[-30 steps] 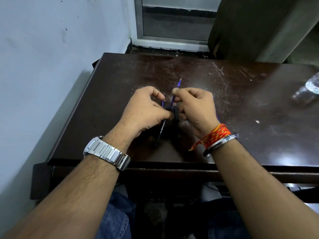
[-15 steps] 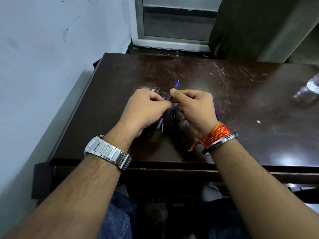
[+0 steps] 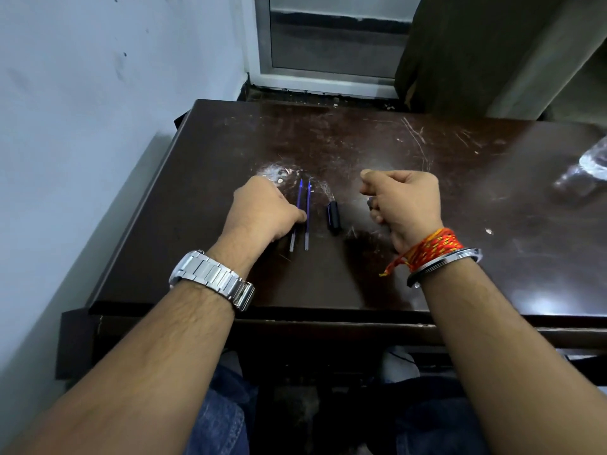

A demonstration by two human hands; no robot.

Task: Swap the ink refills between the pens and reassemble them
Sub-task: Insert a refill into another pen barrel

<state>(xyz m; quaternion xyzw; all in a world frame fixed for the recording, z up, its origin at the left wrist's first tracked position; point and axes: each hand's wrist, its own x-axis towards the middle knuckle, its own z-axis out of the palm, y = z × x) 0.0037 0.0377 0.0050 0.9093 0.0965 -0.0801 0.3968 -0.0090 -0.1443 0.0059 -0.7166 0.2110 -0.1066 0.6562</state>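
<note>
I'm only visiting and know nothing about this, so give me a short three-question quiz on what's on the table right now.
1. True or false: the two blue refills lie side by side on the table.
2. Which hand touches the refills? A) left hand B) right hand C) neither
3. Fill in: the short black pen piece lies between the refills and the ____ hand.

Key:
1. True; they lie roughly parallel, tips pointing away from the person.
2. A; its fingers rest on the refills. The right hand is curled shut around something small and dark that cannot be identified.
3. right.
</note>
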